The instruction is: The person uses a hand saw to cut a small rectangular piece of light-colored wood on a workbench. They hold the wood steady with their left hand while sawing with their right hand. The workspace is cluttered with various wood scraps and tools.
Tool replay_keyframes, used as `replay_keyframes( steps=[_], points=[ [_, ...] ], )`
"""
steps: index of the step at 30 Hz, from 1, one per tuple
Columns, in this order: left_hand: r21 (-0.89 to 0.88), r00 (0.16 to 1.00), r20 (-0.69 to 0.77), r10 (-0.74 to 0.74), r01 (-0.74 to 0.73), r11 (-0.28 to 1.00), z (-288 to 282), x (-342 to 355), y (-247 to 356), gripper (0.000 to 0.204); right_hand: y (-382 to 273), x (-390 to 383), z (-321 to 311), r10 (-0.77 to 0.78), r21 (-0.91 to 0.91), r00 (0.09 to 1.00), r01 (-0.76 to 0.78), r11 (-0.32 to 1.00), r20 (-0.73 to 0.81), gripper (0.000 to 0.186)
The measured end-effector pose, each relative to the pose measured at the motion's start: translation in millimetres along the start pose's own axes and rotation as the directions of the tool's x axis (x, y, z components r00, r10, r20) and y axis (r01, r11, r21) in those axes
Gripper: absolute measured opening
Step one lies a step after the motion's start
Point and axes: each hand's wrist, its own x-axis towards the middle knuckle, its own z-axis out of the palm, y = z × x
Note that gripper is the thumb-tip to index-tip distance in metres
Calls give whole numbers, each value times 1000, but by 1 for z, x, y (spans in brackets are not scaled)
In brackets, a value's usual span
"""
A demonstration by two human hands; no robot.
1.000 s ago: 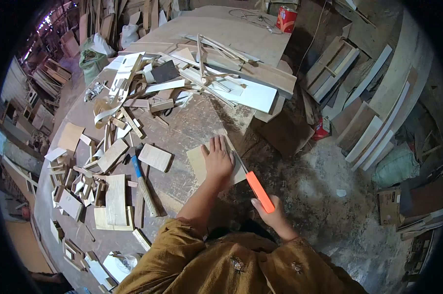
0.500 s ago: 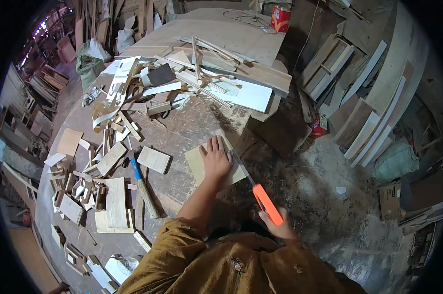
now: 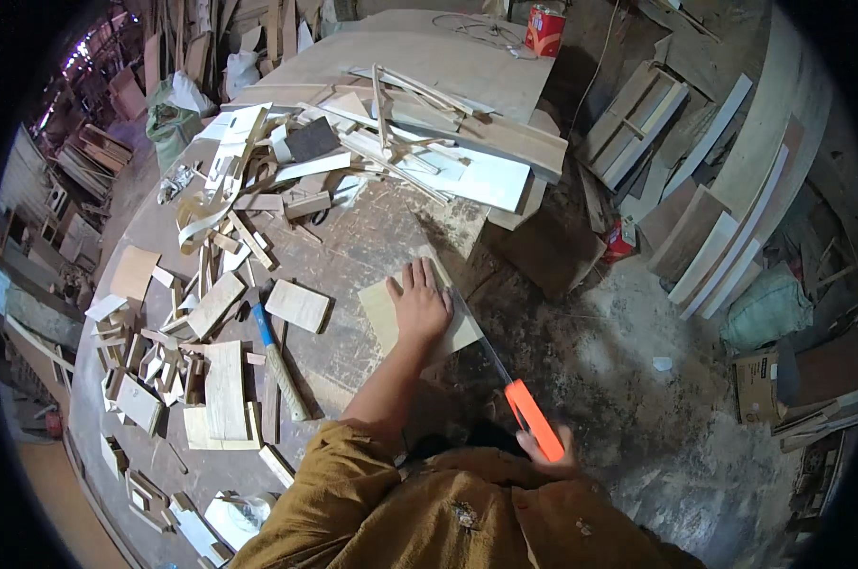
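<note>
My left hand lies flat with fingers stretched out on a thin pale wooden board, pressing it against the worn worktable at the table's right edge. In my right hand is a handsaw with an orange handle. Its narrow metal blade runs up and left from the handle, along the board's right side. Where the blade meets the wood is too small to make out. Part of the board is hidden under my left hand and forearm.
To the left lie a hammer with a blue-marked handle, a small wooden block and a heap of offcuts. Farther back are long strips and a white panel. A red can stands at the far end; planks lean at right.
My right hand has drawn the saw back toward me and slightly right, so more blade shows beyond the board. My left hand stays in place on the board.
</note>
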Motion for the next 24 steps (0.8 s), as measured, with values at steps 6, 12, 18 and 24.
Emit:
replay_keyframes(
  steps=[6, 12, 18, 24],
  points=[
    [6, 999, 16, 31, -31, 1000, 0, 0, 6, 66, -10, 26, -2, 49, -73, 993, -41, 996, 110, 25],
    [-7, 999, 36, 7, -7, 1000, 0, -1, 2, 69, -26, 20, 2, 129, 71, 992, -127, 989, -18, 29],
    [-12, 1000, 22, 18, -18, 1000, 4, 3, 3, 70, 1, 1, -12, 207, 31, 978, -206, 978, -19, 34],
    [-18, 999, 33, 15, -14, 1000, 0, 1, 4, 71, -11, 52, 3, 26, 65, 988, -37, 997, 155, 31]
  ],
)
